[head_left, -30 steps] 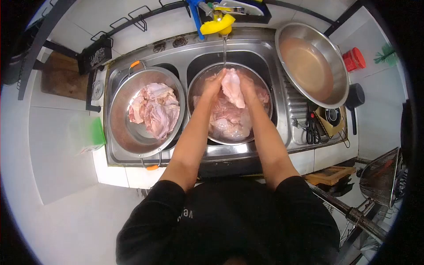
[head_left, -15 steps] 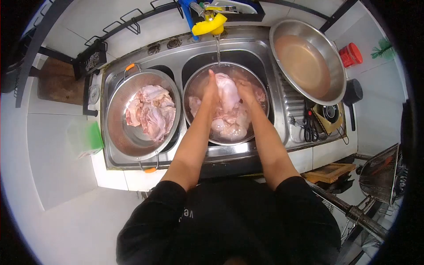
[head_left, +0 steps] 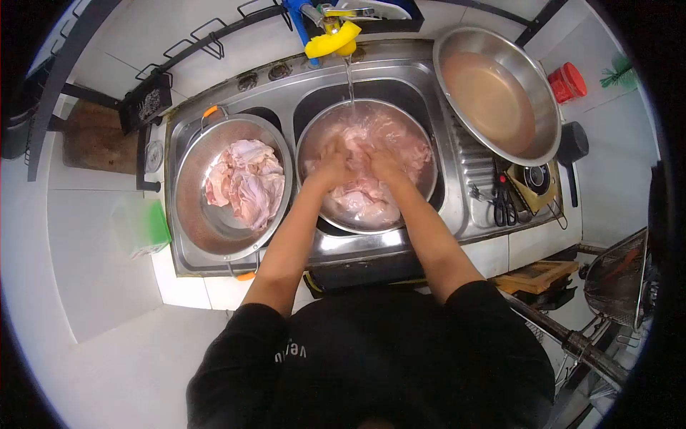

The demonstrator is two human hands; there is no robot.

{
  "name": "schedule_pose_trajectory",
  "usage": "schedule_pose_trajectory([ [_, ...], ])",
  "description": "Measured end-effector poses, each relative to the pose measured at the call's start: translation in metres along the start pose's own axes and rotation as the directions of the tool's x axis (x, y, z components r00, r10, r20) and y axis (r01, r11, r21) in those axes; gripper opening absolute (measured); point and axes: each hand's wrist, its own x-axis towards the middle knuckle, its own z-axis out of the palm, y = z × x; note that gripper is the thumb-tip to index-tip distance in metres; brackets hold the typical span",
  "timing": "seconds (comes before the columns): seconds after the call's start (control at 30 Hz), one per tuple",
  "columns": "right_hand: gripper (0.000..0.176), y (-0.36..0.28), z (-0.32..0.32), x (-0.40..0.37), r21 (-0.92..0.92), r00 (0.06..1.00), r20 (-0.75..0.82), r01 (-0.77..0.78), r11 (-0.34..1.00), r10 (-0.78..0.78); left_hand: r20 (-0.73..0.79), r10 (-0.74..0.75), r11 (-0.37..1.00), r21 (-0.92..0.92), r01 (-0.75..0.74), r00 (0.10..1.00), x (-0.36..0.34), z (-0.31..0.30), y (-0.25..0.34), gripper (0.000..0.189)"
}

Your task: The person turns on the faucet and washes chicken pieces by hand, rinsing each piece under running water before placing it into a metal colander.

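Both my hands are down in the water of a round metal basin (head_left: pixel 303 143), among raw chicken pieces (head_left: pixel 368 204). My left hand (head_left: pixel 334 168) touches meat on the basin's left side, its fingers blurred under the cloudy water. Close beside it, my right hand (head_left: pixel 387 166) presses among the pieces near the middle, with its fingertips hidden. From the tap (head_left: pixel 344 47), wrapped in yellow, a thin stream falls into the back of the basin. More raw chicken (head_left: pixel 246 182) lies piled in a metal pot (head_left: pixel 187 207) with orange handles, to the left.
A large steel bowl (head_left: pixel 550 121) of cloudy water rests tilted on the drainboard at the right. Black-handled scissors (head_left: pixel 504 204) lie below it, near a small dark pan (head_left: pixel 572 145). A red cup (head_left: pixel 567 82) is by the right wall. A green-lidded container (head_left: pixel 153 223) stands left.
The large chicken piece held up between my hands has gone down into the basin. Both hands have sunk lower into the water, and the surface is now rippled.
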Motion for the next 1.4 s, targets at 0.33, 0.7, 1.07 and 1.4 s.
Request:
schedule_pose_trajectory([
  [0.33,0.042,0.021,-0.025,0.017,0.832,0.962,0.135,0.019,0.554,-0.237,0.244,-0.067,0.992,-0.088,0.091,0.967,-0.002,0.008,-0.037,0.04],
  [0.7,0.047,-0.022,-0.045,-0.019,0.97,0.973,0.215,-0.204,0.129,-0.08,0.368,-0.052,-0.093,-0.927,0.363,0.928,0.028,0.022,-0.022,0.035],
  [1.07,0.059,-0.006,-0.044,-0.002,0.859,0.998,0.063,-0.065,0.508,0.023,0.57,-0.423,-0.054,-0.792,0.608,0.705,-0.005,-0.005,0.023,0.034],
  [1.4,0.047,0.018,-0.005,0.002,0.907,0.986,0.163,-0.158,0.39,0.019,0.445,-0.397,0.027,-0.869,0.495,0.803,-0.013,-0.016,0.029,0.022],
])
